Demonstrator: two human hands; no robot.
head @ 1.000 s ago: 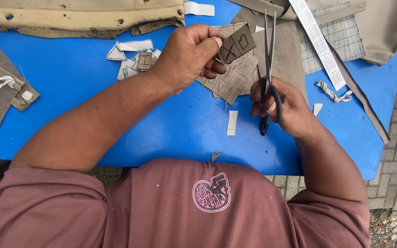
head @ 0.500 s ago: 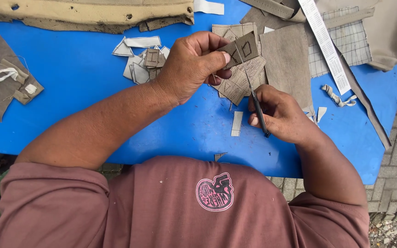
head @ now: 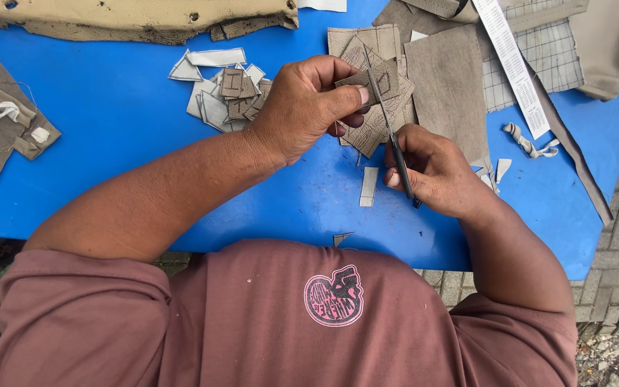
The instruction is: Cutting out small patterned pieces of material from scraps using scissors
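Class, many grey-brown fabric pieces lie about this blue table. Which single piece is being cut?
The small marked fabric piece pinched in the left hand, raised off the table, with the scissors in the right hand at it.

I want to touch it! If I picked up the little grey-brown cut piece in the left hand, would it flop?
Probably only slightly: the small grey-brown cut piece juts flat past the left hand without drooping. It looks thin, likely light. The scissors in the right hand meet it.
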